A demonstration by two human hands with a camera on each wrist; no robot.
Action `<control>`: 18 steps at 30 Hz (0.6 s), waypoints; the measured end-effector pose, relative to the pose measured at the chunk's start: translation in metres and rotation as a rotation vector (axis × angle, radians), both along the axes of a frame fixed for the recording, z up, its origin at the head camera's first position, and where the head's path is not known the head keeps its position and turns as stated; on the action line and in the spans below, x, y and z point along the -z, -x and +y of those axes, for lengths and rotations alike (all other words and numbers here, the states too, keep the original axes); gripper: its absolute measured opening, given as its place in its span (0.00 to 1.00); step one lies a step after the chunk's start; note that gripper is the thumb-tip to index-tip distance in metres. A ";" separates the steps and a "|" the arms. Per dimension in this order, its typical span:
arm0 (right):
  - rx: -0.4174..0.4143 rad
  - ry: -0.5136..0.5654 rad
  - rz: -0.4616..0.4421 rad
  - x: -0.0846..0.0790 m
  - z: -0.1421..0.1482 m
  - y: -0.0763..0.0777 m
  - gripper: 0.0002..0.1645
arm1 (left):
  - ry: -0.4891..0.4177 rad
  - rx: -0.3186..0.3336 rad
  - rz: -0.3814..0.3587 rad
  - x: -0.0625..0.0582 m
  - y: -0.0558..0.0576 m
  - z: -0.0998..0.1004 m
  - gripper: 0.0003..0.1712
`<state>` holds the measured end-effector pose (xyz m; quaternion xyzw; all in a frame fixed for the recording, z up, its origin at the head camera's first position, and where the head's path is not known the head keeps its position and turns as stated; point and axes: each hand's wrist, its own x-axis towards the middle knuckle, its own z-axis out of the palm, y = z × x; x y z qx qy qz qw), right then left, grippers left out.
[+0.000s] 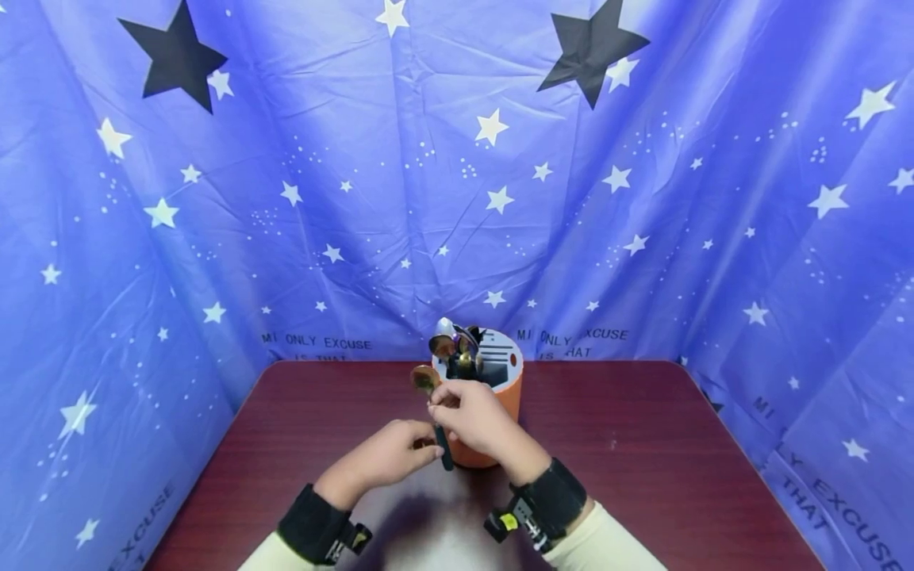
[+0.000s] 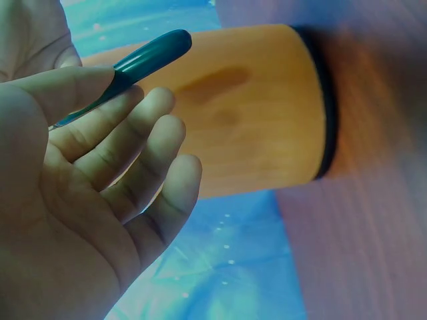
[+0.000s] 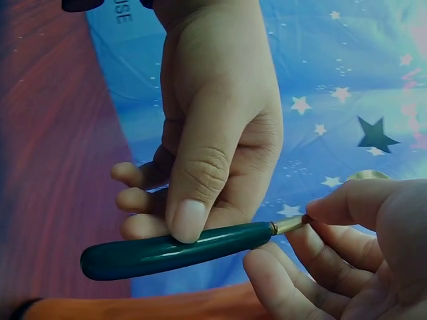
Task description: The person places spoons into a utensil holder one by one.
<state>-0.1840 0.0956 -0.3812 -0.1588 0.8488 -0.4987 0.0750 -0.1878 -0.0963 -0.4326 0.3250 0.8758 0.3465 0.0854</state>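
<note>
A spoon (image 1: 424, 379) with a gold bowl and a dark green handle (image 3: 180, 253) is held in the air by both hands, bowl upward. My left hand (image 1: 382, 456) pinches the handle between thumb and index finger, its other fingers loosely bent, as the left wrist view shows. Higher up, my right hand (image 1: 474, 416) pinches the gold neck just above the handle. Right behind the hands stands an orange cylindrical utensil holder (image 1: 508, 400) with a grey slotted top. Several utensils (image 1: 457, 349), metal spoon heads among them, stick up from its left side.
The dark red wooden table (image 1: 614, 444) carries the holder near its middle. A blue curtain (image 1: 428, 198) with printed stars surrounds the table at the back and sides. Each wrist wears a black strap (image 1: 550, 496) with a small camera.
</note>
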 end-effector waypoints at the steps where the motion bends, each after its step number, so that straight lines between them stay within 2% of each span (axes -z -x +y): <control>1: 0.007 0.008 0.008 -0.003 0.001 0.000 0.06 | 0.004 0.003 0.020 -0.003 0.000 0.001 0.05; 7: 0.064 0.079 0.065 -0.017 0.012 0.003 0.05 | -0.004 0.007 0.076 -0.019 0.002 0.008 0.06; 15: 0.129 0.159 0.105 -0.033 0.028 0.011 0.05 | -0.047 -0.026 0.028 -0.038 0.007 0.020 0.06; 18: 0.163 0.201 0.117 -0.039 0.035 0.014 0.07 | -0.087 -0.046 0.068 -0.043 0.009 0.027 0.08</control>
